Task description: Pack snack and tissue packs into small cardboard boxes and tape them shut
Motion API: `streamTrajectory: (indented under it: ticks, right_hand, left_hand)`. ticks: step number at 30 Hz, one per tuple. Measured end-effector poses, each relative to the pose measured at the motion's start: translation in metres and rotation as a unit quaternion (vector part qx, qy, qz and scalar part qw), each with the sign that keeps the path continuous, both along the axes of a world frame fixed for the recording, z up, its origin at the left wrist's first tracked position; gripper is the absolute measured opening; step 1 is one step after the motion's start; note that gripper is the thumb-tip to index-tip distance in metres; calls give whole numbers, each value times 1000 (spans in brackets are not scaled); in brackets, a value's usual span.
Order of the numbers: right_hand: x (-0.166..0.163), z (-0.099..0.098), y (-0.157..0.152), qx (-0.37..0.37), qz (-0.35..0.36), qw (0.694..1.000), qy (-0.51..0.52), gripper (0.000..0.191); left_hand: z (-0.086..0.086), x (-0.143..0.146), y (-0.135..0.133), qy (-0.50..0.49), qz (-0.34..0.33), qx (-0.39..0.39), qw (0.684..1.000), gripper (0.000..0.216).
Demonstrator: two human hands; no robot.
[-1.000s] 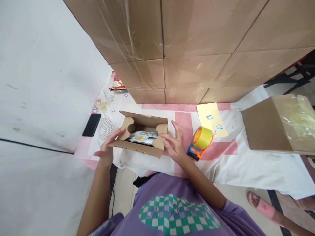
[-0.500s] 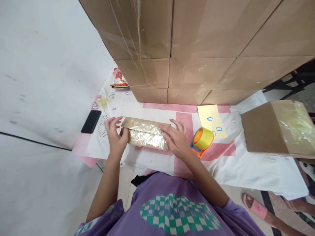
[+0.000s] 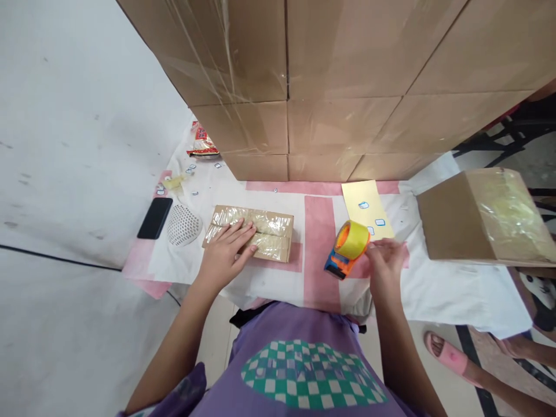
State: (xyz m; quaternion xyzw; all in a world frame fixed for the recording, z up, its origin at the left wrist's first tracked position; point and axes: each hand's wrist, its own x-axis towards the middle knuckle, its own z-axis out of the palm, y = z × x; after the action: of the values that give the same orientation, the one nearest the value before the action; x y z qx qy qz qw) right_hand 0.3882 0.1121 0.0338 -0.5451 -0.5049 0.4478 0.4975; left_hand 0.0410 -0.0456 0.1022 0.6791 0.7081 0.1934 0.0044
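A small flat cardboard box (image 3: pixel 273 243) with shiny clear tape over its top flaps lies on the cloth-covered table. My left hand (image 3: pixel 229 249) rests flat on it, fingers spread across the seam. To the right, my right hand (image 3: pixel 386 258) pinches the orange handle side of a tape dispenser (image 3: pixel 341 259). The dispenser carries a thick roll of yellow tape (image 3: pixel 353 240) and has a blue front end, which points toward the box. Part of the dispenser's orange frame is hidden behind the roll.
Large taped cartons (image 3: pixel 330 127) stand stacked at the back. Around the table are a black phone (image 3: pixel 154 218), a white mesh cup (image 3: pixel 184 225), a red snack packet (image 3: pixel 202 141), a yellow sheet (image 3: pixel 368 197) with small stickers, and another carton (image 3: pixel 460 214). Someone's pink slipper (image 3: pixel 452 356) shows below.
My right hand has left the box and taken hold of the tape dispenser, which has turned. My left hand has moved from the box's left end onto its top.
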Motion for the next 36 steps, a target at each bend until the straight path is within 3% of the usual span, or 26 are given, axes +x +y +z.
streamTrajectory:
  ticks: [3,5,8,9,11,13,15,20,26,31,36]
  right_hand:
    - [-2,-17,4,-98,176,979,18,43]
    - [-15,-17,3,-75,240,967,-34,38]
    - [-37,-2,-5,-3,268,962,-44,35]
    - [-44,5,-10,14,282,959,-18,35]
    - [-55,18,-23,46,304,951,38,38]
    - [-64,28,-34,99,294,949,61,46]
    - [-70,33,-41,160,258,951,65,56]
    - [-82,36,-36,238,183,952,63,48]
    - [-78,37,-4,332,118,936,-19,46]
    - [-72,38,13,235,44,971,-12,54]
    - [-82,46,11,110,0,991,83,59]
  left_hand:
    - [3,1,-1,20,-5,41,999,39]
    - [4,16,-2,16,2,121,993,33]
    - [6,62,-5,-72,-17,200,977,23]
    - [6,80,-5,-127,-22,170,977,22]
    - [8,114,-2,-248,-1,39,968,25]
    - [9,136,3,-347,43,-86,933,29]
    - [9,144,9,-406,61,-128,903,33]
    - [6,140,17,-462,57,-90,880,43]
    - [21,150,13,-470,91,-69,875,47]
    - [23,153,16,-503,77,-151,848,45]
    - [15,155,21,-525,76,-170,831,45]
